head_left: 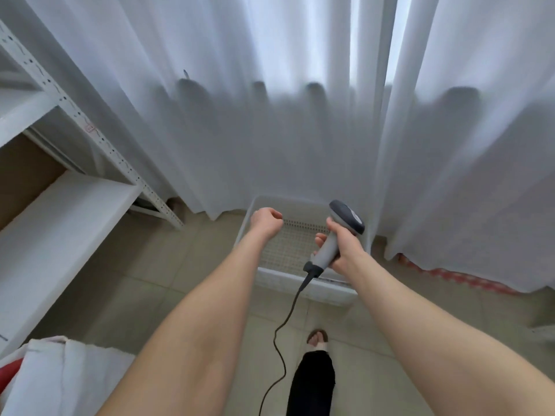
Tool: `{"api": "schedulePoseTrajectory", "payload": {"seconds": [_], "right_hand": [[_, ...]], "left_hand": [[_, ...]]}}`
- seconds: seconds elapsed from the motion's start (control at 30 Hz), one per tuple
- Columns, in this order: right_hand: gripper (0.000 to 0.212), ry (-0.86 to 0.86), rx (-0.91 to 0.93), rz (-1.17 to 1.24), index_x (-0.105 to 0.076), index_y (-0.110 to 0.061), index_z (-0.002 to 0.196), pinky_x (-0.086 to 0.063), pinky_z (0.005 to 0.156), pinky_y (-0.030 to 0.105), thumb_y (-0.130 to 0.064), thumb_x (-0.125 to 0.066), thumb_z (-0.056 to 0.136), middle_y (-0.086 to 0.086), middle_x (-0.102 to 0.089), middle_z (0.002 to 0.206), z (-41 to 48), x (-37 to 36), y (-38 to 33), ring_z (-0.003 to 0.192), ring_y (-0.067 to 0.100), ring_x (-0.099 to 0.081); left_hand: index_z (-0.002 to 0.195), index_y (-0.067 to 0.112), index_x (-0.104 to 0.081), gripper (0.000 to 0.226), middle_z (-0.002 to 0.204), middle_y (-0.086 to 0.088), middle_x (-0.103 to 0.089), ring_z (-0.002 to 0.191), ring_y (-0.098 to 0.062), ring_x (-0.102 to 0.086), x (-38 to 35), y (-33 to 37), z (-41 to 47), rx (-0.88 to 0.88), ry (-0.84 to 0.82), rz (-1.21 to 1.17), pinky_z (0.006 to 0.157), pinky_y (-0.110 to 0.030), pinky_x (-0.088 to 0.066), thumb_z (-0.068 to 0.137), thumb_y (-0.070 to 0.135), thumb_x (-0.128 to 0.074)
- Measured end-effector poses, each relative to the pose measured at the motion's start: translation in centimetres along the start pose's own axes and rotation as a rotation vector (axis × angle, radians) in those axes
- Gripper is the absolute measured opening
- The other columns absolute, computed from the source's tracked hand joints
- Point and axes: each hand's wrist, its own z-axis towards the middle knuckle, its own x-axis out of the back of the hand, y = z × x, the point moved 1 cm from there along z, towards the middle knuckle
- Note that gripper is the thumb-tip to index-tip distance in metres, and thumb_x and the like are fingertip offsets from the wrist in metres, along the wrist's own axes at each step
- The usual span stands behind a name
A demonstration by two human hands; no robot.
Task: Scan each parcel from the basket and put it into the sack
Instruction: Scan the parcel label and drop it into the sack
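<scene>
The white plastic basket (pixel 333 291) with the perforated bottom is sitting on the tiled floor straight ahead of the person, its far end tucked against the hanging white curtain (pixel 270 115).

From the head view, both hands are hovering over it. The left hand (pixel 265 219) is hanging over the left wall with its fingers curled into a fist, holding nothing I can see. The right hand (pixel 336 247) is wrapping round the handle of a grey corded barcode scanner (pixel 345 216) over the right side. The scanner's long axis is leaning from the cord end near the person up and away to its dark head, which seems to be facing the curtain.

The stretch of basket bottom showing between the hands is showing no parcel; the rest is hidden by them. The white cloth sack (pixel 60 376) is lying low on the person's left, so I judge the empty left hand is the one nearer to it.
</scene>
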Motion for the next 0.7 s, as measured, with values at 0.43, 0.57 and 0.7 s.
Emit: {"api": "schedulePoseTrajectory", "payload": {"seconds": [0.43,0.57,0.7], "right_hand": [[0.026,0.252,-0.207,-0.036,-0.059,-0.012,0.093,-0.052,0.080,0.042,-0.033,-0.073,0.086,0.007,-0.060,0.080,28.9,3.4,-5.1,0.075,0.019,-0.060],[0.022,0.270,-0.277,-0.047,-0.057,-0.016,0.084,-0.052,0.075,0.041,-0.032,-0.072,0.087,0.004,-0.058,0.069,38.8,6.4,-2.1,0.067,0.018,-0.059],[0.022,0.304,-0.359,-0.096,-0.059,-0.014,0.089,-0.053,0.072,0.045,-0.031,-0.072,0.086,0.008,-0.061,0.075,47.5,9.9,1.8,0.069,0.019,-0.061]], "left_hand": [[0.125,0.010,-0.060,0.032,0.134,-0.010,-0.056,0.123,-0.025,-0.052,-17.7,0.2,25.6,0.094,-0.295,0.103,0.099,-0.030,-0.040,0.094,0.009,-0.053],[0.129,0.010,-0.056,0.035,0.137,-0.009,-0.053,0.123,-0.025,-0.052,-26.3,-3.9,31.5,0.150,-0.376,0.112,0.099,-0.033,-0.043,0.094,0.008,-0.053],[0.132,0.011,-0.053,0.038,0.140,-0.011,-0.047,0.122,-0.025,-0.052,-35.1,-9.1,36.1,0.203,-0.427,0.151,0.098,-0.032,-0.044,0.093,0.010,-0.053]]}}
